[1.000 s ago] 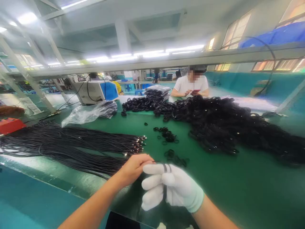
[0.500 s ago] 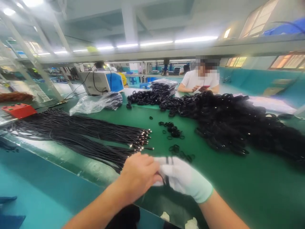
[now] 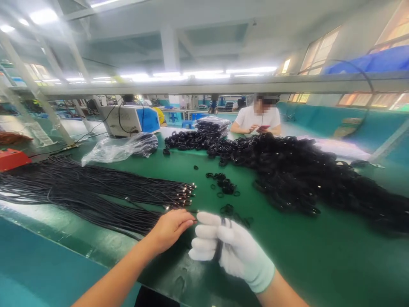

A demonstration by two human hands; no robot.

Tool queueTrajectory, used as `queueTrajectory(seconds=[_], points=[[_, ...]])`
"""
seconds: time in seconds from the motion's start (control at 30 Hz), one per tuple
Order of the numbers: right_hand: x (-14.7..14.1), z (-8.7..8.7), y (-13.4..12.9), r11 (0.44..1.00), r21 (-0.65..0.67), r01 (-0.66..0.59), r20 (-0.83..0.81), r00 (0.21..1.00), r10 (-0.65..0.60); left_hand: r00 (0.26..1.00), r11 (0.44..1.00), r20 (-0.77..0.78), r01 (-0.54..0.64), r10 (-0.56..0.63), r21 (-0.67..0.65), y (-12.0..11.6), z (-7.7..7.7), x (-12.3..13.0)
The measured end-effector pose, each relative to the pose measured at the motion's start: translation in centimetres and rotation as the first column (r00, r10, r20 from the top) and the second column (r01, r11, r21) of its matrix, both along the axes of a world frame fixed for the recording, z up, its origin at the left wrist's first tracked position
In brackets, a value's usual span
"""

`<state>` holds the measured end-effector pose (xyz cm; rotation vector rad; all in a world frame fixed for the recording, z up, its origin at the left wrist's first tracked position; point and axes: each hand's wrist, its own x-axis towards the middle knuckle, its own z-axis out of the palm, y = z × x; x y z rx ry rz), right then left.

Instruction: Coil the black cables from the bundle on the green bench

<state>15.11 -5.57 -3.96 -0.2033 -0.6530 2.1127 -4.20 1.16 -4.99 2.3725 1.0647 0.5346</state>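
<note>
My bare left hand [image 3: 172, 230] is low over the near ends of the black cables [image 3: 105, 200], thumb and fingertips drawn together; what lies between them is too small to make out. Beside its fingertips is a cable plug [image 3: 197, 211]. My right hand [image 3: 236, 247], in a white knitted glove, is just to the right with curled fingers. Black rubber bands [image 3: 219, 249] loop around its fingers. Further off lie loose small black bands [image 3: 226, 185] on the green mat.
A large heap of coiled black cables [image 3: 287, 170] spreads across the right and back. Clear plastic bags [image 3: 118, 149], a white-and-blue machine [image 3: 131, 119] and a red box [image 3: 14, 160] stand left. Opposite sits a person [image 3: 255, 119] in white holding a phone. The table's front edge [image 3: 86, 256] runs diagonally.
My hands have come apart. The left has moved left to the cable ends, while the gloved right stays near with the bands around its fingers. The view has tilted up slightly.
</note>
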Motion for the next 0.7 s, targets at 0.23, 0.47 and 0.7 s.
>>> queueTrajectory(seconds=[0.23,0.47,0.7], points=[[1.2,0.0,0.9,0.968,-0.004,0.251,0.149,0.957,-0.247,0.943,0.948,-0.305,-0.030,0.131,0.316,-5.1,-0.6,1.4],[0.2,-1.7,0.5,0.965,-0.001,0.262,0.395,0.887,-0.240,0.949,0.919,-0.313,0.109,0.017,0.379,-6.9,1.0,2.8],[-1.3,-2.0,-0.9,0.963,-0.038,-0.266,0.209,0.941,0.268,0.989,0.980,-0.022,0.147,-0.146,0.135,-3.6,4.1,-0.1]])
